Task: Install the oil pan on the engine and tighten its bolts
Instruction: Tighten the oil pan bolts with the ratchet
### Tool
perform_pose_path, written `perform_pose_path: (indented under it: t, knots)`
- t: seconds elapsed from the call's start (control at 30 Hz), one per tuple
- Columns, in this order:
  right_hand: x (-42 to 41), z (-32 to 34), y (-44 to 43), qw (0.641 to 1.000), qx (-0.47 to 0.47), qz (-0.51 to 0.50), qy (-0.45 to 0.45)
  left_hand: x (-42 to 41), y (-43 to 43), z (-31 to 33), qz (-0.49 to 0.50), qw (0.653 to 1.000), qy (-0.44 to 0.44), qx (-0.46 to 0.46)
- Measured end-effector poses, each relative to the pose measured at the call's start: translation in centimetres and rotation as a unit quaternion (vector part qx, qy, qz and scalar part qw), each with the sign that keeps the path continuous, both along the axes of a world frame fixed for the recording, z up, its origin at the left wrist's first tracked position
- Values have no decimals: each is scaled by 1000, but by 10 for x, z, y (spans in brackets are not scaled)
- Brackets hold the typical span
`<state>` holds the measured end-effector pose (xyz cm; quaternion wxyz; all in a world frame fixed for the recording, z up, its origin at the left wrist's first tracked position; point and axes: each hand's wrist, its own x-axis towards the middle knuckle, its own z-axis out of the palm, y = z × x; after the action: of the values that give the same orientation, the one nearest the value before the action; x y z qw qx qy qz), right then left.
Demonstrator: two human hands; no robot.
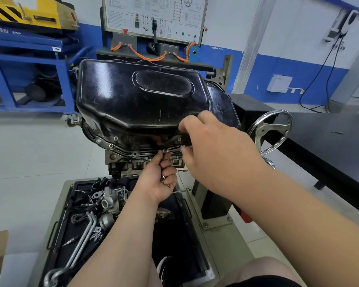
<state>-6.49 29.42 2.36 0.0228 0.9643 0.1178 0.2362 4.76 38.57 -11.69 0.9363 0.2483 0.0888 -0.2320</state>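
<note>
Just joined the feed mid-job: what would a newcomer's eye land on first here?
The big glossy black oil pan fills the centre, sitting on the engine. Just below its near edge, both hands meet: the left hand holds small bolts up to the flange, and the right hand reaches in over them. Below lies a tray of loose parts.

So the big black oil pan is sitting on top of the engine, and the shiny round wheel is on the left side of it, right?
Not quite. The head view shows the black oil pan sitting on top of the engine, but the shiny round wheel is on the right side of it, just past the person's right hand, not the left.
</note>
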Motion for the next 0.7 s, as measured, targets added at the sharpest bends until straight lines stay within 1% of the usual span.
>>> perform_pose_path:
  t: [0.1, 0.2, 0.33, 0.43, 0.57, 0.7]
  knots:
    - [-4, 2, 1, 999, -23, 22, 28, 0, 0, 0, 0, 1000, 4, 2]
    - [-1, 1, 4, 999, -41, 2, -1, 0, 0, 1, -2, 1000, -2, 6]
    - [3, -4, 4, 999, -12, -30, -27, 0, 1, 2, -2, 1000, -1, -5]
    - [0, -5, 2, 1000, -3, -22, -17, 1, 1, 2, 0, 1000, 3, -1]
    - [-4, -2, -2, 1000, 1, -19, -18, 2, -1, 2, -14, 1000, 15, -24]
    - [-7, 3, -9, 999, 27, -31, -25, 3, 0, 2, -20, 1000, 8, -7]
